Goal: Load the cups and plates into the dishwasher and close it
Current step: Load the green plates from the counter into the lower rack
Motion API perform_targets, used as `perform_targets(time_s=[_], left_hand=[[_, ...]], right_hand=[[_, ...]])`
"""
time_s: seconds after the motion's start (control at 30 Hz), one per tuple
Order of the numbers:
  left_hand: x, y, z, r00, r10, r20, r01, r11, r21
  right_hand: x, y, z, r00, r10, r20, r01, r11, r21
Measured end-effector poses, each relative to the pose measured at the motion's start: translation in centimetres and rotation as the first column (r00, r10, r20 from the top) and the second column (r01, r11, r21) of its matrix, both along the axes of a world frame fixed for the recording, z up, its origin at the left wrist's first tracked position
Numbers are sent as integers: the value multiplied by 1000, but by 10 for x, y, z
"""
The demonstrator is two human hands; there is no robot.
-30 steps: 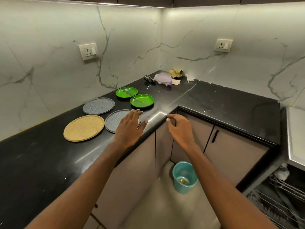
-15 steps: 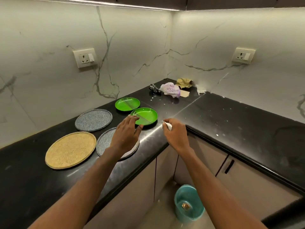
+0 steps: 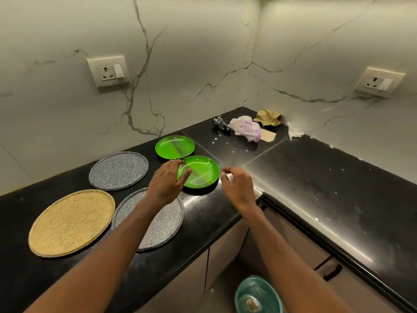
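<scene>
A: If we centre the dial on the near green plate (image 3: 203, 175), with 6 o'clock toward the person, log nearest first: teal bucket (image 3: 257, 294) on the floor at 5.
B: Entered. Tan plate (image 3: 72, 222) at 8, near grey plate (image 3: 162, 227) at 7, both flat on the counter (image 3: 316, 177). The left forearm passes over the grey one.
A: Left hand (image 3: 167, 184)?
B: At the 9 o'clock rim. Fingers hooked over the edge, thumb inside the dish: a pinch, probably to tip the plate up, since it lies flat with no gap beneath.
A: Right hand (image 3: 237, 188)?
B: Just beside the 3 o'clock rim, not touching. Fingers curled; cannot tell whether they pinch anything. Presumably placed to take the other side.
A: Beyond?
B: Far grey plate (image 3: 118, 170) at 10, far green plate (image 3: 174, 146) at 11, almost touching ours. Crumpled bags (image 3: 246, 128) at 1, in the corner. Dishwasher not in view; all five plates are on the counter.
</scene>
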State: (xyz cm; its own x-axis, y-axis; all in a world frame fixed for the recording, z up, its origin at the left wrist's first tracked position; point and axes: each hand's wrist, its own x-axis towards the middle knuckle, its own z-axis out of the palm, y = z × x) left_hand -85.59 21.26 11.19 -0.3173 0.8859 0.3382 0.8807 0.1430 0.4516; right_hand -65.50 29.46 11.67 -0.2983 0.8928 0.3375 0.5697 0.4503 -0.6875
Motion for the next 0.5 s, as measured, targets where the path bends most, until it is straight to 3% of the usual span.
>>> perform_targets(time_s=[0.07,0.17,0.33,0.43,0.5], left_hand=[[-13,22,-11,996,37,78,-34,999,-42],[-29,57,-24,931,139,338,-130,990,-51],[-82,114,-58,657,419,626,-365,904,-221],[-110,139,-78,411,485,772,-421,852,-311],[-124,150,-87,309,520,796,-421,826,-376]], right_hand=[[-10,17,-7,1000,2,12,-2,999,-33],[-26,43,-23,1000,-4,23,6,997,-82],[-50,84,-53,996,-65,64,79,963,-257],[-59,103,-68,982,-79,171,138,918,-371],[-67,112,-76,969,-64,239,164,888,-430]])
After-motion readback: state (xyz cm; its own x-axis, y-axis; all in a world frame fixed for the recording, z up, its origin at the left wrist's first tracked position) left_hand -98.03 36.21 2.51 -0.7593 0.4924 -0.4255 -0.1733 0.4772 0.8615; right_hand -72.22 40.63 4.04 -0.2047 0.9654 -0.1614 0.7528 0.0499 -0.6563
